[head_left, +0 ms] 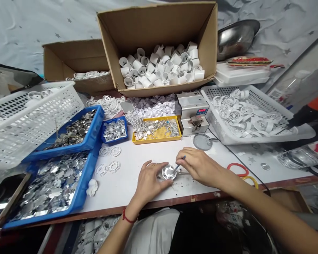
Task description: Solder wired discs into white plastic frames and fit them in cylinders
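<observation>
L hand (148, 180) pinches round disc (169, 172) by its rim, near desk (134, 158) front edge. R hand (201, 166), just right of disc, is closed on thin blue-tipped tool (180, 162), tip pointing left-down onto disc.

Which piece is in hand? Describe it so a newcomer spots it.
From the open cardboard box of white plastic rings at the back, come down past the yellow tray to the front of the white tabletop. There the left hand and right hand flank a small round silvery disc. Unlike the loose white discs to its left, it alone is held, a thin blue-tipped tool touching it.
</observation>
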Demonstrator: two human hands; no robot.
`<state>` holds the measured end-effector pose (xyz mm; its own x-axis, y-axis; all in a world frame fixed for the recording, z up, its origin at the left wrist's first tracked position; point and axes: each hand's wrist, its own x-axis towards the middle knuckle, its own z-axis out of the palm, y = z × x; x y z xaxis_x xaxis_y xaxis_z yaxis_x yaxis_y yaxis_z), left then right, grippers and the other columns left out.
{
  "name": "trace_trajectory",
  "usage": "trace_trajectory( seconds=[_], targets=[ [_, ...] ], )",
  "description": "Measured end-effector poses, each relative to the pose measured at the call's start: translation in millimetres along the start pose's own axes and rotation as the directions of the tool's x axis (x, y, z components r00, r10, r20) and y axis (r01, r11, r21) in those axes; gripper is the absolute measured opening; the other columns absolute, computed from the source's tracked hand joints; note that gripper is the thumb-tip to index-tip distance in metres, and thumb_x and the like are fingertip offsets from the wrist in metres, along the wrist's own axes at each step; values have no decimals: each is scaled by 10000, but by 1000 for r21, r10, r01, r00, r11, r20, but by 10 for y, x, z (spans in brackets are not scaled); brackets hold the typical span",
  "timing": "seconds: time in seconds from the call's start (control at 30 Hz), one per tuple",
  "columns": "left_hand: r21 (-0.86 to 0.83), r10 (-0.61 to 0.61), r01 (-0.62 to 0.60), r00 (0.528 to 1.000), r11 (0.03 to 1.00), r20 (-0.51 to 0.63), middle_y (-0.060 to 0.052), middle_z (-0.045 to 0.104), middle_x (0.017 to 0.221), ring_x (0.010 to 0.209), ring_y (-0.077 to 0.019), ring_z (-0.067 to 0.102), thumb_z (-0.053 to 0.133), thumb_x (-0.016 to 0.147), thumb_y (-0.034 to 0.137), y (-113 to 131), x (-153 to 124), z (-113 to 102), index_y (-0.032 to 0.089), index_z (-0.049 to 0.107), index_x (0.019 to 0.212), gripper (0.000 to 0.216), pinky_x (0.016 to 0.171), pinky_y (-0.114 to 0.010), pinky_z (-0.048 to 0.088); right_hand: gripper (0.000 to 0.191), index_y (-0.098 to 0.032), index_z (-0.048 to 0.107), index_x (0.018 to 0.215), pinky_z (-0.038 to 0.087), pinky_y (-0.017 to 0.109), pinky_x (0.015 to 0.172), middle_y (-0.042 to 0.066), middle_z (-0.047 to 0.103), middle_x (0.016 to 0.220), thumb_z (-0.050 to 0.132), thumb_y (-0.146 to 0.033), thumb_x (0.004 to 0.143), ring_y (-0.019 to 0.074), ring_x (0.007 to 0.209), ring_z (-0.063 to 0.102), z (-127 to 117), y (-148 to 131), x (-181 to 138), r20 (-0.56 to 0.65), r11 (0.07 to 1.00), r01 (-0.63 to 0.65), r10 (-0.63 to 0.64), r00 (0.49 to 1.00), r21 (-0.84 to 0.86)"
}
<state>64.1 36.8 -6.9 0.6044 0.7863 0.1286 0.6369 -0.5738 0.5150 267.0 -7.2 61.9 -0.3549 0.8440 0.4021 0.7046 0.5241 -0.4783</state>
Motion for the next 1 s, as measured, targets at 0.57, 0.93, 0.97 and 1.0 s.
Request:
trace_trajectory(
  seconds=[0.57,0.93,0.97,1.0],
  targets=[
    [136,204,-188,972,973,-114,-59,737,1029,949,-255,694,671,807,456,-117,12,38,225,593,1206,468,1049,-525,424,334,-189,659,770,476,327,657,76,720,745,454,-384,948,218,694,662,-72,1061,-613,-593,861,-476,291,751,-181],
    [46,38,-29,976,999,-213,-50,660,1226,1066,-238,664,572,868,522,-660,-446,45,272,478,1343,545,885,-350,557,294,-204,670,748,499,300,639,43,720,719,480,-344,924,198,663,673,-19,944,-654,-550,863,-489,351,758,-124],
    [11,26,-24,975,1000,-222,-47,661,1219,1070,-237,660,590,859,514,-654,-451,87,273,491,1329,537,894,-349,553,296,-207,666,737,502,300,644,39,718,711,483,-348,921,197,665,674,-7,920,-648,-549,863,-493,361,754,-111],
    [-20,15,-20,973,1000,-230,-44,663,1209,1072,-238,657,610,847,505,-640,-451,126,276,505,1313,530,896,-351,552,298,-208,663,730,503,297,642,34,714,693,484,-352,919,194,654,673,4,899,-641,-552,861,-500,371,747,-97]
  ],
)
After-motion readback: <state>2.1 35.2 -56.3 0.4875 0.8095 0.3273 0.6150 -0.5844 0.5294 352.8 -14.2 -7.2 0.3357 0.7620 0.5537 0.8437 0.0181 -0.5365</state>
